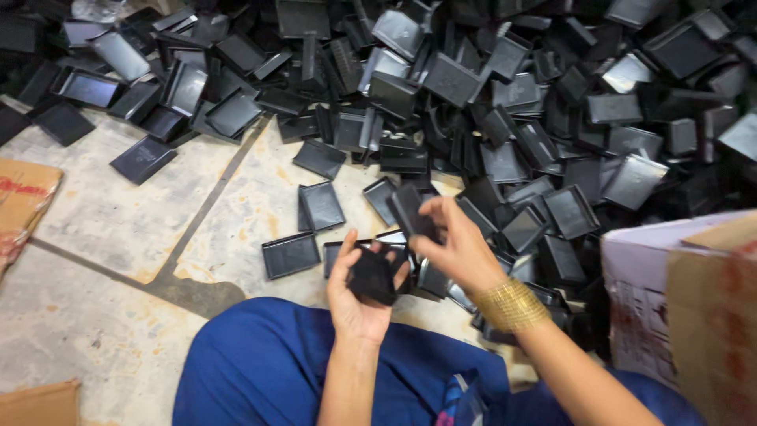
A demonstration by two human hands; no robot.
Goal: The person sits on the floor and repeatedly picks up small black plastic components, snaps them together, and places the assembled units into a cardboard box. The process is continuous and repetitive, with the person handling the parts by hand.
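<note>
My left hand [355, 296] lies palm up over my lap and grips a small black cloth or sponge pad [373, 276]. My right hand [457, 252], with a gold bracelet [512, 304] at the wrist, holds a flat black plastic tray piece [412, 211] by its lower edge, just above and right of the pad. The two hands are close together, the tray piece nearly touching the pad. A big heap of black plastic tray pieces [473, 95] covers the floor in front of me.
Loose black trays [291, 254] lie singly on the stained concrete floor [102, 229] near my blue-clothed knee [260, 363]. A cardboard box [694, 300] stands at the right. Flat cardboard pieces [24, 197] lie at the left edge and the bottom left corner.
</note>
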